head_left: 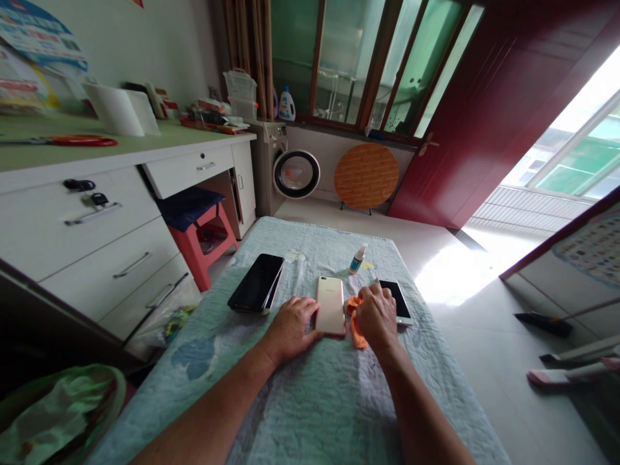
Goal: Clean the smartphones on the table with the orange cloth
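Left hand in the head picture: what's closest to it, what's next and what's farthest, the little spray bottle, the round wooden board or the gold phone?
From the left hand:
1. Gold phone: just to its right, touching it.
2. Spray bottle: farther forward and to the right.
3. Round wooden board: farthest, across the room.

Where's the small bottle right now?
In the head view, the small bottle is right of centre on the cloth-covered table, just beyond the gold phone's far right corner and past the orange cloth.
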`<move>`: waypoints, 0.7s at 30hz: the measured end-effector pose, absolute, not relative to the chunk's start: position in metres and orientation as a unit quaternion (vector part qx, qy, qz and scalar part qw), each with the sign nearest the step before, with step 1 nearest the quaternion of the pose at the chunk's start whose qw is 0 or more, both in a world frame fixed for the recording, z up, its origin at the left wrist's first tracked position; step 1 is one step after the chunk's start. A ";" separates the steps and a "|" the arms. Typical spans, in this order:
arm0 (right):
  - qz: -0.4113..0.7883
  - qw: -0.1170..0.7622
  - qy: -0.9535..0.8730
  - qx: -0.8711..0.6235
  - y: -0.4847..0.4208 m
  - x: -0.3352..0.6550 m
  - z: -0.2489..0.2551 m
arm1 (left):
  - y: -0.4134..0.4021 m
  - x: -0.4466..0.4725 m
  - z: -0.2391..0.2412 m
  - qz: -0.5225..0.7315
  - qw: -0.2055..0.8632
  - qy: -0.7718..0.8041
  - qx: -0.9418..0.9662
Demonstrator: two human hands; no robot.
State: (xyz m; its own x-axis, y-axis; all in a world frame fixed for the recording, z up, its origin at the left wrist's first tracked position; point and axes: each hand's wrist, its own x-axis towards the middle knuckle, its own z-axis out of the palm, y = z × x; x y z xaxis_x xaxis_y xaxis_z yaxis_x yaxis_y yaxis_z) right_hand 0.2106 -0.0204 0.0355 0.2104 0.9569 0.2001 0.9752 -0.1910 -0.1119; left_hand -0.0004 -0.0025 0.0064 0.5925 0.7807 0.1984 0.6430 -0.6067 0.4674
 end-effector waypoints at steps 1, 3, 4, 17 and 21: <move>-0.046 0.118 -0.624 -0.771 -0.021 0.209 0.038 | -0.002 0.000 0.006 0.195 0.177 0.406 0.875; -0.051 0.152 -0.630 -0.760 -0.024 0.205 0.042 | -0.002 0.000 0.005 0.193 0.177 0.406 0.876; -0.052 0.173 -0.638 -0.748 -0.025 0.202 0.044 | -0.001 0.000 0.005 0.192 0.175 0.408 0.875; 0.077 0.108 -0.653 -0.746 -0.032 0.172 0.030 | -0.008 0.005 0.007 0.223 0.200 0.409 0.862; 0.117 0.165 -0.626 -0.753 -0.031 0.174 0.031 | -0.011 0.007 0.009 0.235 0.207 0.413 0.855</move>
State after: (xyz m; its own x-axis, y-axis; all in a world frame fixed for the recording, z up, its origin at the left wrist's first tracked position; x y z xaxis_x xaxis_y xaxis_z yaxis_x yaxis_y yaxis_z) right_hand 0.1737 -0.0313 0.0314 0.1896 0.9814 0.0305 0.9042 -0.1624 -0.3950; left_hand 0.0074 -0.0114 0.0092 0.5477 0.8043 0.2305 0.6098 -0.5723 0.5483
